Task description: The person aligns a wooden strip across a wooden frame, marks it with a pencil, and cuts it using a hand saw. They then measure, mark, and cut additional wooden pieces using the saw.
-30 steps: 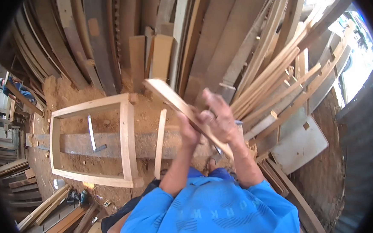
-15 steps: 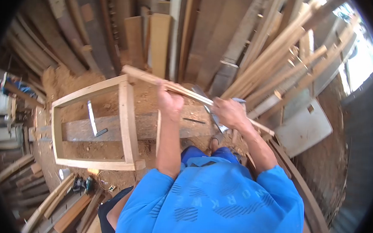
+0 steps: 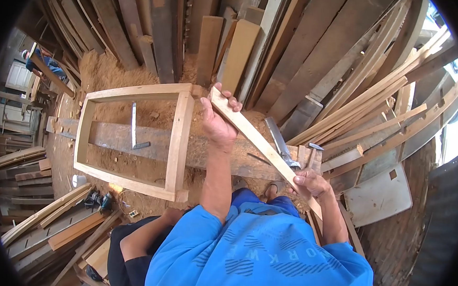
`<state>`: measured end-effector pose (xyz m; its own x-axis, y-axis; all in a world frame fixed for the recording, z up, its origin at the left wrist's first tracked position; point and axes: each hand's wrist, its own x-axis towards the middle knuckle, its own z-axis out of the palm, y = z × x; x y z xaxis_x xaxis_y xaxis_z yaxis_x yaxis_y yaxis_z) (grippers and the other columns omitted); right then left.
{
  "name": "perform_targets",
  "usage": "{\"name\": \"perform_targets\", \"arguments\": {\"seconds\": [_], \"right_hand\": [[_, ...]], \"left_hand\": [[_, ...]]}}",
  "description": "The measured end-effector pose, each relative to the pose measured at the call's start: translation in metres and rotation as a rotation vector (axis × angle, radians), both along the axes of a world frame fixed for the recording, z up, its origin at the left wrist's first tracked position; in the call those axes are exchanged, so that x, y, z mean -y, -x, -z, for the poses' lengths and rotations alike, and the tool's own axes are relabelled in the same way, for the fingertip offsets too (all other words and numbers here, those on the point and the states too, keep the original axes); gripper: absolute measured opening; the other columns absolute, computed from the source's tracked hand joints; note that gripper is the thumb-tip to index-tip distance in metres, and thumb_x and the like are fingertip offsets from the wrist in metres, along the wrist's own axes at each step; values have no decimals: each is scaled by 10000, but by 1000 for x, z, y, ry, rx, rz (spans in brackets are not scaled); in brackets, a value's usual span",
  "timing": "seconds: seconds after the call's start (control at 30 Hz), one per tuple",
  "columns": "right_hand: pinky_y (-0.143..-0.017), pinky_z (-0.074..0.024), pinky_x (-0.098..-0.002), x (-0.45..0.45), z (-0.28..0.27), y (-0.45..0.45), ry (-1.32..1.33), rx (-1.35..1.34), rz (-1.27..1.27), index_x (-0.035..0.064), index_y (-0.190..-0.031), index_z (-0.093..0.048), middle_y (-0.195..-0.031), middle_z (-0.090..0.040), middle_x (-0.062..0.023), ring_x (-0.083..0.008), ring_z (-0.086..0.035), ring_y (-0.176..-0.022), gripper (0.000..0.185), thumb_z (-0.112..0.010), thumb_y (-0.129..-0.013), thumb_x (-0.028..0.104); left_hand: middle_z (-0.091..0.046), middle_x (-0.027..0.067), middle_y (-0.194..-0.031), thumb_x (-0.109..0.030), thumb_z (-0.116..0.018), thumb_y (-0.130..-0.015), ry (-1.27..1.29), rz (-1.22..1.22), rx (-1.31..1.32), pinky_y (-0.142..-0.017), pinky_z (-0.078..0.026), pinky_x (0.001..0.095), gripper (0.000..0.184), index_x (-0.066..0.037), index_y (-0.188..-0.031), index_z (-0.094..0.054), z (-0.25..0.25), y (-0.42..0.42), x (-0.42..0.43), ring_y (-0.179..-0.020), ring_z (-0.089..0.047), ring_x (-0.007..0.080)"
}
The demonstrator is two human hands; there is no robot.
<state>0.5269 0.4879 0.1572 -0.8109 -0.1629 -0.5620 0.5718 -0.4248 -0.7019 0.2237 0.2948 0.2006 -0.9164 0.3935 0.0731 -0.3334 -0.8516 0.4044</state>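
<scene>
My left hand grips the upper end of a pale wooden strip, fingers wrapped round its edges. Lower down, my right hand is closed on the same strip, which slants down to the right across my front. Left of it, a rectangular wooden frame lies on a worn plank bench. A try square with a dark handle lies within the frame's opening. On the bench beyond the strip are a flat-bladed metal tool, a thin dark stick and a hammer.
Tall boards lean along the back, with sawdust at their feet. A person in dark clothes sits close at my left; another person is farther off. Lumber, a power tool and a white cup lie lower left.
The strip has turned from nearly level to a steeper slant, its broad face now towards me. My right hand has moved down along with its lower end. The view has shifted too.
</scene>
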Motion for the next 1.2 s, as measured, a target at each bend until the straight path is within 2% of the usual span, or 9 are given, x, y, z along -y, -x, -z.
{"name": "perform_targets", "arguments": {"seconds": [0.27,0.47,0.57,0.67,0.77,0.9,1.1,1.13,1.2], "right_hand": [[-723,-569,-258,15,-8,6,1,-42,25,-51,-1045,-758,-887,-754,-73,-124,-699,-789,468,-764,-977,412],[-715,-588,-271,16,8,8,36,-3,58,-100,-1235,-683,-948,-757,-151,-163,-725,-797,599,-787,-951,417],[-784,-581,-321,18,-12,20,-145,-119,58,-75,-1291,-670,-1030,-741,-134,-203,-720,-887,593,-804,-931,376],[-854,-555,-361,25,-8,19,-765,-448,60,-41,-1331,-660,-1060,-723,-108,-220,-703,-967,592,-832,-883,305],[-876,-527,-380,33,-34,18,-1097,-308,-24,-23,-1333,-654,-956,-697,-97,-205,-666,-947,590,-845,-840,239],[-742,-484,-403,20,-70,39,-1023,-85,-163,-26,-1122,-674,-823,-636,-135,-259,-578,-759,368,-811,-877,213],[-818,-525,-505,28,-67,74,-1200,-149,-177,11,-1139,-681,-906,-701,-216,-410,-701,-904,320,-750,-892,202],[-833,-528,-518,32,-72,82,-1240,-142,-202,15,-1125,-684,-933,-708,-225,-424,-703,-931,297,-734,-895,195],[-868,-536,-534,34,-74,90,-1305,-155,-242,28,-1098,-696,-976,-724,-232,-433,-709,-982,248,-698,-894,169]], "left_hand": [[-648,60,-1053,-441,-322,-1148,-78,63,105,-809,-466,406,511,-56,-1409,-533,-4,5,6,-831,-591,195],[-617,32,-993,-485,-460,-1115,3,13,29,-743,-472,360,483,-88,-1378,-541,6,1,1,-817,-579,163],[-589,12,-964,-503,-498,-1098,66,-42,53,-716,-476,349,426,-119,-1276,-548,5,4,2,-779,-565,152],[-570,7,-950,-510,-462,-1106,110,-85,63,-724,-479,351,399,-133,-1207,-545,10,11,6,-756,-555,146],[-550,3,-934,-508,-403,-1121,166,-127,145,-717,-481,351,390,-145,-1159,-541,10,18,10,-742,-543,139],[-540,20,-912,-492,-281,-1140,213,-170,243,-664,-477,351,455,-116,-1114,-535,22,22,15,-723,-518,141],[-560,57,-864,-403,-218,-1134,178,-197,291,-646,-469,383,463,-70,-1076,-534,76,59,50,-696,-504,195],[-603,114,-905,-427,-287,-1125,133,-206,298,-684,-497,411,496,-11,-1146,-557,107,72,63,-762,-563,234],[-654,197,-1075,-466,-394,-1097,551,-435,347,-845,-530,481,564,43,-1278,-556,119,74,65,-969,-632,314]]}}
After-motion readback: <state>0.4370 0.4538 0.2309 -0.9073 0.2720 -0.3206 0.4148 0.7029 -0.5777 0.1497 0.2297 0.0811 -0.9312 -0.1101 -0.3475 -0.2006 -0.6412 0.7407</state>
